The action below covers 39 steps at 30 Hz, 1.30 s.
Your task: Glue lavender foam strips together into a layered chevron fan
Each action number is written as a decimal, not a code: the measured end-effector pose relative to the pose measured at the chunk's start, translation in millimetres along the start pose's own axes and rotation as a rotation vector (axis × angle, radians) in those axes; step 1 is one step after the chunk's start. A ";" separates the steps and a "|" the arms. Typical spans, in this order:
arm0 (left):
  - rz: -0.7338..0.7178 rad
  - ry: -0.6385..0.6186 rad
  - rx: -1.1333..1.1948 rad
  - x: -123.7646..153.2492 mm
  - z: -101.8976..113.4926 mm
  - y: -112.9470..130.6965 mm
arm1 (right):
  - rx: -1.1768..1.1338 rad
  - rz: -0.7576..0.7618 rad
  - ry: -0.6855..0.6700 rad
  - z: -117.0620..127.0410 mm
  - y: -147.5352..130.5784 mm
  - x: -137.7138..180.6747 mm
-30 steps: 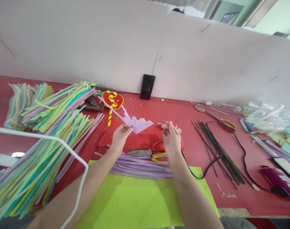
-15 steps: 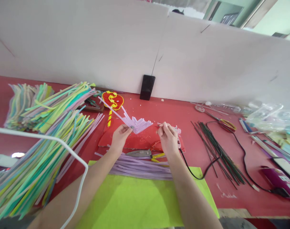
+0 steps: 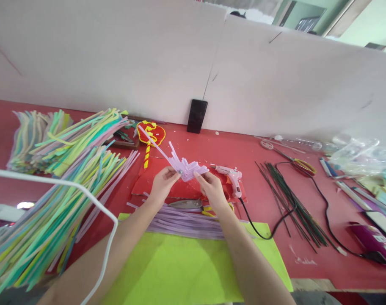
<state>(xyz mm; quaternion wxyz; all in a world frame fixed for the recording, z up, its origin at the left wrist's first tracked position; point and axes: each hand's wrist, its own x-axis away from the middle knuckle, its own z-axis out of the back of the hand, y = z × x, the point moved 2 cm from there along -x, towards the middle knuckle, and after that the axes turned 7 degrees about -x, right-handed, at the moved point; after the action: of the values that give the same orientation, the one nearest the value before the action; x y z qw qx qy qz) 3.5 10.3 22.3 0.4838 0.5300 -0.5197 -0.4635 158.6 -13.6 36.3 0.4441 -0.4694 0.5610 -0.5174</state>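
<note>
A zigzag piece of bent lilac pipe cleaners [image 3: 187, 167] is held up over the red board [image 3: 144, 180], with one long stem slanting to the upper left. My left hand [image 3: 163, 183] pinches its lower left part between thumb and fingers. At its right end, the thumb and fingers of my right hand [image 3: 213, 187] close on the tips. Just right of that hand lies a pink glue gun [image 3: 233, 177], its cord trailing right. Below the hands are pliers [image 3: 186, 204] with yellow handles, partly covered, and a row of loose lilac pipe cleaners [image 3: 186, 223].
Bundles of coloured pipe cleaners [image 3: 62, 199] fill the left side, with a white cable [image 3: 94, 203] arching before them. A red-yellow ornament [image 3: 153, 134] and a black phone [image 3: 197, 116] stand behind. Dark green stems [image 3: 294, 207], scissors [image 3: 302, 166] and plastic bottles [image 3: 354, 148] lie right.
My right hand has moved left from beside the glue gun to the right end of the lilac piece. The piece and my left hand have shifted slightly right.
</note>
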 end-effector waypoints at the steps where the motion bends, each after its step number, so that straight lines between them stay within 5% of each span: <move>1: -0.009 -0.019 -0.012 0.0 -0.7 -0.9 | 0.005 0.008 -0.001 -0.8 -0.1 0.2; 23: -0.052 -0.074 -0.133 -1.0 1.2 -10.9 | 0.160 -0.001 -0.122 1.5 7.8 -1.1; 39: -0.065 -0.094 -0.251 -1.6 2.6 -15.5 | 0.169 -0.045 -0.069 1.0 4.7 -0.6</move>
<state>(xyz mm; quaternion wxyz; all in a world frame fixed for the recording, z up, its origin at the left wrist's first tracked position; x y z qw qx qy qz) 2.5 11.7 6.5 0.5064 0.4595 -0.4623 -0.5645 159.4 -13.1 31.5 0.4896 -0.4602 0.4890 -0.5563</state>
